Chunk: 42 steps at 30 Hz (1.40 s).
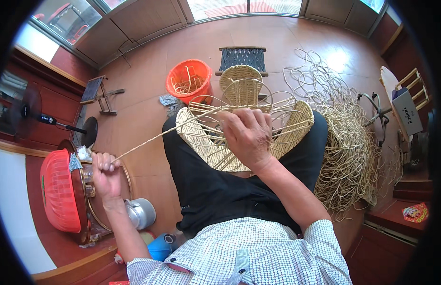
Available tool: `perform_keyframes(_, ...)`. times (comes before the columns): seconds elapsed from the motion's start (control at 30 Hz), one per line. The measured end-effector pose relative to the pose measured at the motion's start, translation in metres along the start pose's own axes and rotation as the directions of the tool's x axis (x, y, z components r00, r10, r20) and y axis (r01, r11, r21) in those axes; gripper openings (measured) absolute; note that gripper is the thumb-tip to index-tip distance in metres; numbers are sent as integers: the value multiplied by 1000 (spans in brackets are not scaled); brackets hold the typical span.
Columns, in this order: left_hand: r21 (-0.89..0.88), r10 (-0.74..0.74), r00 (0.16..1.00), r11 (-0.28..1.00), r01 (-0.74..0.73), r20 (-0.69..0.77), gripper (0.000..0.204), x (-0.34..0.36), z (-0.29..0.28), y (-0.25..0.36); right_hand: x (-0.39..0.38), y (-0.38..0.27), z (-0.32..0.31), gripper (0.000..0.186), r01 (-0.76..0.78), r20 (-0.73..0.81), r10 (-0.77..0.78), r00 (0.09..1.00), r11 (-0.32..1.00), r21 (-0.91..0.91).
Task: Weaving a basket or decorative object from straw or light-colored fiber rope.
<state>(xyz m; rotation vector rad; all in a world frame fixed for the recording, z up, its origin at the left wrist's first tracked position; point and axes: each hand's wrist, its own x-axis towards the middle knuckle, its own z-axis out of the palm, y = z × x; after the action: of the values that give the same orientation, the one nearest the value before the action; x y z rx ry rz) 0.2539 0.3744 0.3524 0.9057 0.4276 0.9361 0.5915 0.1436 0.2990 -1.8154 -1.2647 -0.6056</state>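
— Stretched slantwise over black trousers (220,202): a straw cord (165,133), pulled nearly straight. How best to manage such a pull?

— With slow, even tension, most likely, and no sudden jerk. Better to steady the work close to the strands, draw the slack out sideways, then snug the cord down before easing off

— And the likely risk?

— Snagging among the loose loops above the weave, or bending the curved shape out of true by hauling too hard. Worth keeping the cord free of kinks

— State of the hands?

— Well apart. At lower left, clamped around the cord with fingers curled: left hand (106,173). Bent down over the strands: right hand (249,135), fingertips tucked from sight, with no telling the exact grip

— And the unfinished straw weaving (213,154)?

— Spread across the trousers, directly beneath right hand, with curved woven ends to either side; well apart from left hand, up and to the right of it. Farther out, on the floor: an orange-red bucket (201,69) with cord inside, and at right a heap of loose straw cord (346,156)
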Motion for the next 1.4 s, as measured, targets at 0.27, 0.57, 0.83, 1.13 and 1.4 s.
perform_keyframes(0.27,83,63,998,994,-64,21,44,-34,13,21,16,-11,12,19,31,41,-29,999,999,-44)
perform_keyframes(0.57,215,153,973,970,-114,-174,39,7,35,12,18,0,10,12,-59,-122,55,991,998,-29)
perform_keyframes(0.83,441,-29,999,898,15,24,51,33,86,-45,26,-7,10,16,-239,-60,238,969,971,-8)
perform_keyframes(1.13,545,-68,996,838,30,49,55,47,113,-68,24,-7,15,18,-287,-97,292,951,956,60)
perform_keyframes(1.4,548,-143,982,835,54,122,60,50,130,-92,21,-7,14,8,-252,-62,255,965,966,52)
